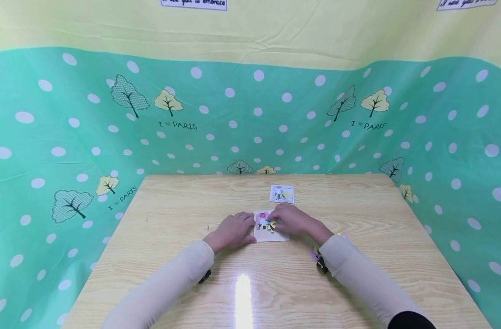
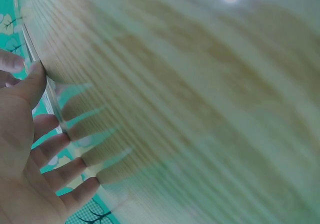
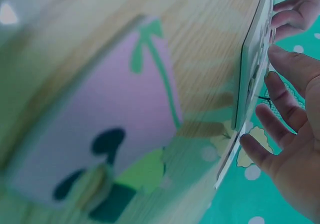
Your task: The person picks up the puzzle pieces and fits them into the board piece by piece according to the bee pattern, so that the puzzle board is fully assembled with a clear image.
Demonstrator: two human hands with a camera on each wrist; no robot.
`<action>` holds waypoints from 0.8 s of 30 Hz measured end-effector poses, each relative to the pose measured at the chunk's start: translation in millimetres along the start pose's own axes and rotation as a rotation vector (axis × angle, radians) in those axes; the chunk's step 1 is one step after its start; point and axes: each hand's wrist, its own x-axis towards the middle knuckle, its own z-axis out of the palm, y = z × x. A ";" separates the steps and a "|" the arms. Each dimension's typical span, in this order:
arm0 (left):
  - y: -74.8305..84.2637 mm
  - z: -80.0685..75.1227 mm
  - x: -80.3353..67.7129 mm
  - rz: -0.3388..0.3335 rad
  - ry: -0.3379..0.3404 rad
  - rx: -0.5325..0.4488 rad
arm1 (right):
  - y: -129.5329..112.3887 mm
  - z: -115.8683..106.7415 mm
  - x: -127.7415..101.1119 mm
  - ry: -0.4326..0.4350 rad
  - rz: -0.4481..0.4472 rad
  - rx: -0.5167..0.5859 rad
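Wooden table (image 1: 193, 201): both hands at puzzle board (image 1: 275, 235) edges, L (image 1: 232, 230) & R (image 1: 292, 220).

both arms are stretched forward in cream sleeves, hands close together. left hand (image 1: 232, 231) lies flat, fingers (image 2: 55, 145) straight and slightly spread. right hand (image 1: 293, 220) sits just beside it, palm down, fingers (image 3: 280, 111) relaxed and loosely fanned.

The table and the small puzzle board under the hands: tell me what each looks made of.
Table: pale wood or wood-look laminate with a glossy finish; straight grain lines run across it and a lamp glare reflects near the front edge.
Puzzle board: looks like thin white card or foam board with printed pieces; the right wrist view shows a slim edge.
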 end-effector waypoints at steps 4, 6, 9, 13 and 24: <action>-0.6 0.7 0.1 0.008 0.008 0.004 | -0.9 1.8 4.9 -0.002 -0.011 -0.018; -1.1 1.0 0.5 0.010 0.010 0.006 | -1.3 2.6 6.6 -0.005 -0.010 -0.023; -1.5 0.9 0.5 0.013 0.014 0.007 | -1.4 3.8 8.8 -0.008 0.001 -0.021; -1.4 0.6 0.7 0.014 0.016 0.013 | -1.6 5.5 10.7 -0.011 0.010 -0.022; -1.9 2.2 0.8 0.016 0.020 0.025 | -3.4 8.6 12.0 -0.023 0.055 -0.059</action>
